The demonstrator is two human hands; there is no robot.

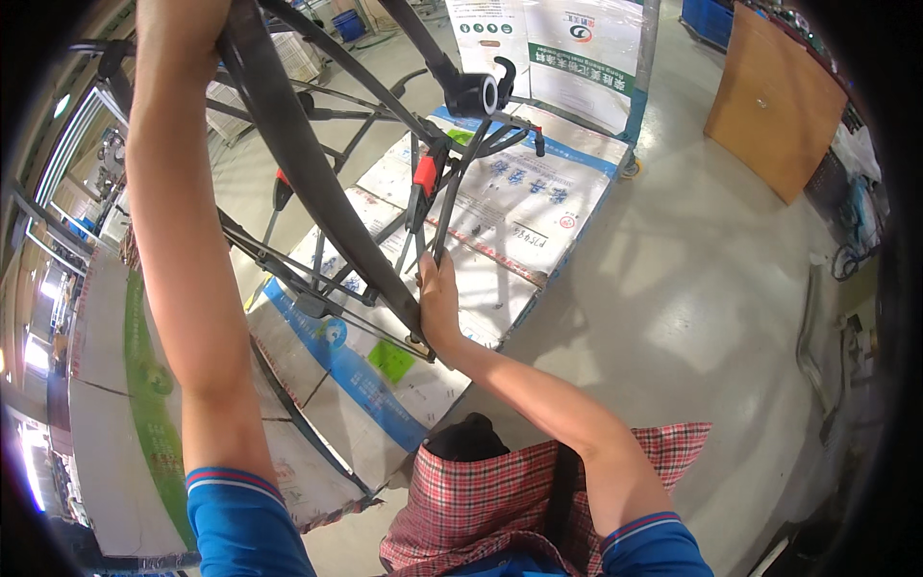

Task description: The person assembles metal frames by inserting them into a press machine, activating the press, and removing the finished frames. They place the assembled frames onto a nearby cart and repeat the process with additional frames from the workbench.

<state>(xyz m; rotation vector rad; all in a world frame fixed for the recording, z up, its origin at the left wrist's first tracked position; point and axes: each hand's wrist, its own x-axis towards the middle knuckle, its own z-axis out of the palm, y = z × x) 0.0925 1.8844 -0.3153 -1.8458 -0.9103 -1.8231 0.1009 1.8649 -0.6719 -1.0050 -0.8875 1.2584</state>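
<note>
A black tubular metal frame (pixel 310 159) with crossing struts and red clips (pixel 426 175) stands tilted over white cartons (pixel 500 216). My right hand (pixel 439 306) is closed round the lower end of its broad curved tube, with the fingers partly behind it. High at the upper left, my left hand (pixel 187 24) lies against the same tube farther up. The picture's top edge cuts this hand off, and its fingers are hidden. An open round socket (pixel 474 95) shows on the frame's far side, near a small black lever with a red tip (pixel 539 140).
More cartons with a green band (pixel 144 385) are at the left. A tall white carton (pixel 582 58) stands at the back beside a grey post (pixel 642 72). A brown board (pixel 777 101) leans at the right. Far back is a blue bucket (pixel 350 25). Grey floor (pixel 673 308) extends rightward.
</note>
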